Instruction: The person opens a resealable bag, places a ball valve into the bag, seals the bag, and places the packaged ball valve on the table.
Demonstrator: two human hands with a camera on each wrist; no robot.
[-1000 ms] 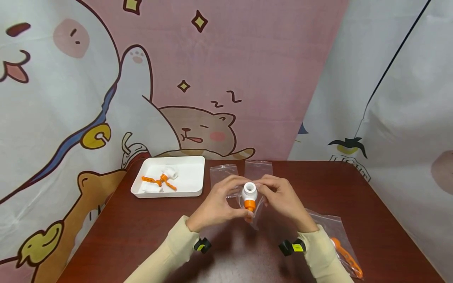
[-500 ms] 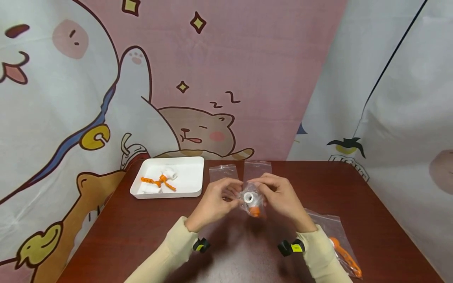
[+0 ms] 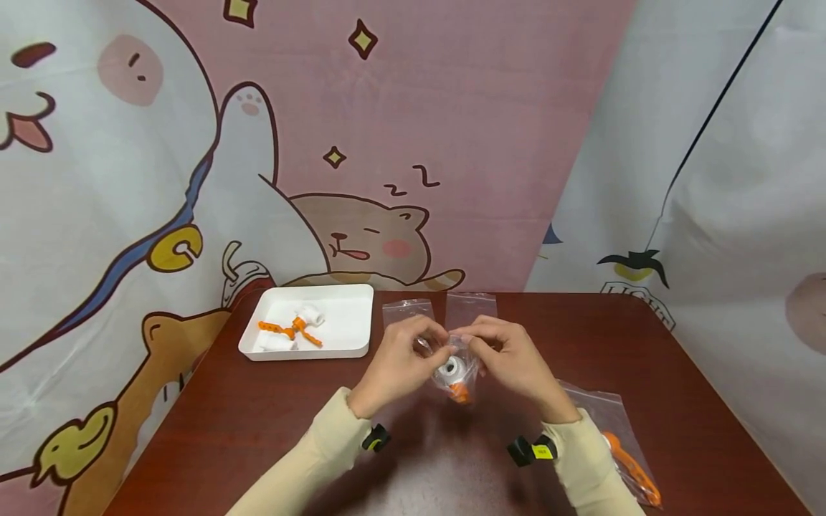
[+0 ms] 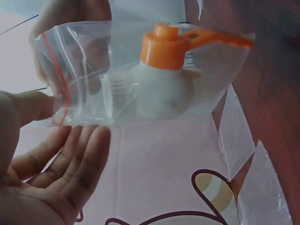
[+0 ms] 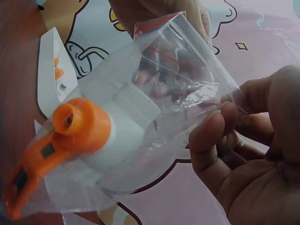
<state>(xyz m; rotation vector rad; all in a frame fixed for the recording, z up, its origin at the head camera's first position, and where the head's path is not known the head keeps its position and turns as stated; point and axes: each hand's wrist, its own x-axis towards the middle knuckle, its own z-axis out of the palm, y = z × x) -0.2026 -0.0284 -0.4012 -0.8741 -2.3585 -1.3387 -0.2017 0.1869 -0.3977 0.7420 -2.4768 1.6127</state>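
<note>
My left hand [image 3: 405, 362] pinches a clear zip bag [image 4: 124, 47] at its red-striped seal; my right hand [image 3: 513, 358] pinches it near the mouth, thumb against fingers. The bag, containing a white ball valve [image 4: 161, 91] with orange lever, hangs above the table [image 3: 645, 344], between far and near edges. A white tray [image 3: 342, 322] occupies the far left corner.

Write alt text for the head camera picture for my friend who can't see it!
A left hand and right hand hold a clear zip bag with a white-and-orange part inside, over a brown table. A white tray of orange and white pieces sits at the left; a cartoon cloth hangs behind.
</note>
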